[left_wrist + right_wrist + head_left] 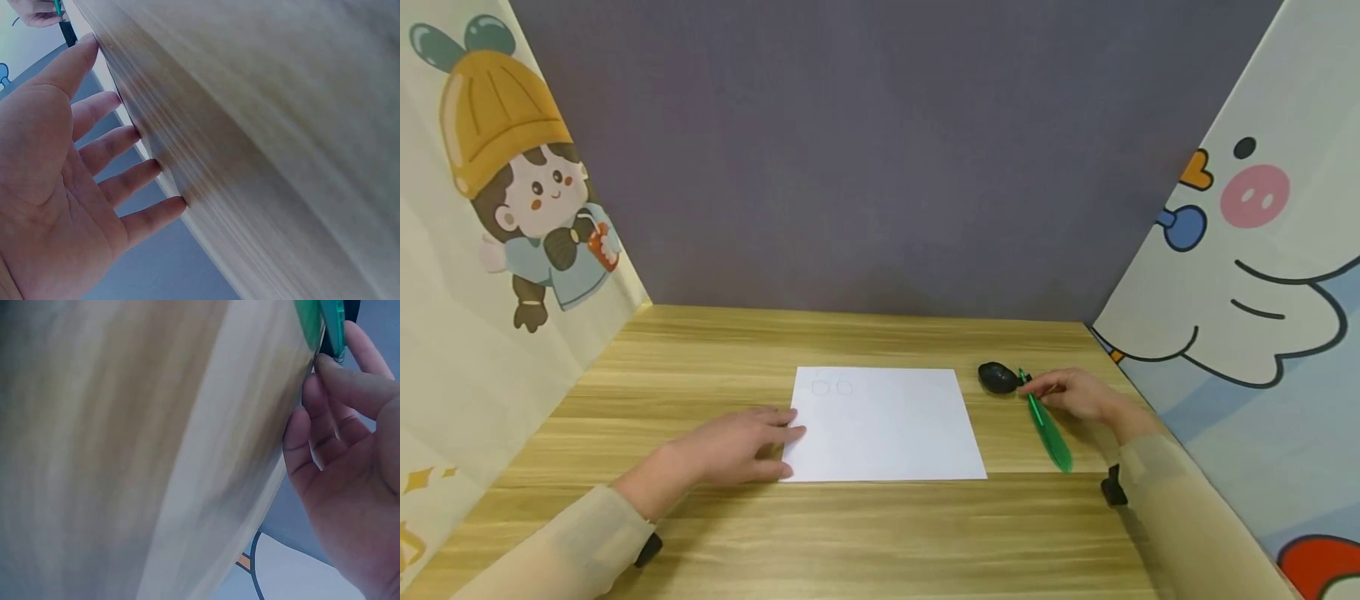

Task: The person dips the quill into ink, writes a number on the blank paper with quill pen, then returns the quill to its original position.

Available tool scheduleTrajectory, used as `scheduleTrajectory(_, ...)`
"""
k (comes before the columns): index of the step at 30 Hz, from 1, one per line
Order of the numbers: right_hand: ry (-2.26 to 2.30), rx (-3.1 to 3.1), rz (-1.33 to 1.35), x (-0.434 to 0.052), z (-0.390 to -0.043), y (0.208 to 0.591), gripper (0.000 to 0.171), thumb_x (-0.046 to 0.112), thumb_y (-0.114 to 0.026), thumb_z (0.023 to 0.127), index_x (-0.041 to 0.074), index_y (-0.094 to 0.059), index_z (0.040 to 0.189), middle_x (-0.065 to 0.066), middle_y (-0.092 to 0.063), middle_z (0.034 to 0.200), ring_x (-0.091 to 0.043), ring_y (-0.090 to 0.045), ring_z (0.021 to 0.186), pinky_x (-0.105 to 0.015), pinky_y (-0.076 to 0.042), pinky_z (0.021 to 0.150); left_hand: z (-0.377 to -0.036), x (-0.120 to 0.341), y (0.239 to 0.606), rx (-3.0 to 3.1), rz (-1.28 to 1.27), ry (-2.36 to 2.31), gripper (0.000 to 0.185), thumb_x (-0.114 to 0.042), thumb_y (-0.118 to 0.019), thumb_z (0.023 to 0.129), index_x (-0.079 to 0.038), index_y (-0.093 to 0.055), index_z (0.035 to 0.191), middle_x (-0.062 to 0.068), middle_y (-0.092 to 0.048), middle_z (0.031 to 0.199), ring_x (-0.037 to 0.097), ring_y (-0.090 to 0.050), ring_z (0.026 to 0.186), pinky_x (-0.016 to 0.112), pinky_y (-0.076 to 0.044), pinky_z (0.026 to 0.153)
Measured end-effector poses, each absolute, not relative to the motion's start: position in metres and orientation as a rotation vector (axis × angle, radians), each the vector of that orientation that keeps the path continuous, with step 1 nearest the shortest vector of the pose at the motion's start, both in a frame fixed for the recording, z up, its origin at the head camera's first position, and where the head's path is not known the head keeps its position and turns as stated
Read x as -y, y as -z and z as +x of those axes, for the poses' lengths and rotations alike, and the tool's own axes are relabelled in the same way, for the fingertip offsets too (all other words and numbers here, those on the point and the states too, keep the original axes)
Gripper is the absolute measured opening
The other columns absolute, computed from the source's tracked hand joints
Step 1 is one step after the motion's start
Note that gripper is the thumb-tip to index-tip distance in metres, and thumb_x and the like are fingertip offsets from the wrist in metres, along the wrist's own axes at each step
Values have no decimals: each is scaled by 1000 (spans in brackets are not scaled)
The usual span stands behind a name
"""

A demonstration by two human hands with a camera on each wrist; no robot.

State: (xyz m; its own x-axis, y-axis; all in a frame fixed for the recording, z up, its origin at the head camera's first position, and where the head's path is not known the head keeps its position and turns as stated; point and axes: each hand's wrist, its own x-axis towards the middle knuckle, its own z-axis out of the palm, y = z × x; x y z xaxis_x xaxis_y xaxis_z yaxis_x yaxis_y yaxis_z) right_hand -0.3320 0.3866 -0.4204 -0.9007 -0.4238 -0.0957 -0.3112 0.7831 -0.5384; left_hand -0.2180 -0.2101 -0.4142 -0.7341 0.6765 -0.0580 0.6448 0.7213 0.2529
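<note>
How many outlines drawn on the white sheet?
2: one outline near the far left corner of the sheet, a second outline just right of it. More could be hidden under the left hand.

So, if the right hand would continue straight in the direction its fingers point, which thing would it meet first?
Beyond the green pen it touches, the right hand would probably meet the black oval object first, just left in the head view; depth is unclear.

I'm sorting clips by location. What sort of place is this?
Probably a walled-in desk booth, judging by the wood-grain tabletop, the plain grey back panel and the cartoon-printed side panels.
</note>
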Motion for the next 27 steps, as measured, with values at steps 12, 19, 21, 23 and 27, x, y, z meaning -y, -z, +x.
scheduleTrajectory(12, 765, -2748, -600, -382, -335, 423, 40, -8, -62, 101, 13, -83, 128, -24, -70, 143, -49, -65, 135, -52, -61, 107, -217, 210, 413, -2779, 1074, -332, 66, -50, -68, 107, -9, -60, 158, 22, -52, 167, 49, -50, 153, 65, -43, 126)
scheduleTrajectory(19, 797, -2734, -587, -382, -334, 425, 40, -9, -61, 102, 13, -84, 127, -23, -71, 142, -53, -60, 140, -54, -61, 108, -217, 209, 412, -2774, 1066, -328, 65, -49, -69, 107, -10, -59, 159, 22, -51, 168, 49, -50, 154, 66, -43, 126)
scheduleTrajectory(21, 798, -2734, -593, -382, -334, 424, 40, -9, -61, 102, 13, -84, 126, -22, -71, 141, -54, -59, 141, -56, -60, 109, -217, 209, 412, -2775, 1067, -326, 65, -49, -69, 107, -10, -59, 159, 22, -51, 168, 49, -50, 154, 65, -43, 126)
scheduleTrajectory(23, 790, -2742, -594, -381, -333, 423, 39, -9, -61, 103, 13, -84, 125, -22, -72, 140, -54, -58, 141, -61, -58, 111, -217, 210, 413, -2776, 1070, -322, 65, -49, -68, 107, -10, -59, 159, 22, -51, 168, 49, -50, 154, 65, -43, 126)
scheduleTrajectory(27, 762, -2763, -610, -379, -331, 421, 35, -5, -64, 103, 14, -85, 122, -20, -74, 136, -56, -59, 139, -68, -53, 114, -218, 210, 414, -2775, 1067, -319, 66, -51, -68, 107, -11, -59, 159, 21, -50, 168, 48, -50, 154, 65, -42, 126)
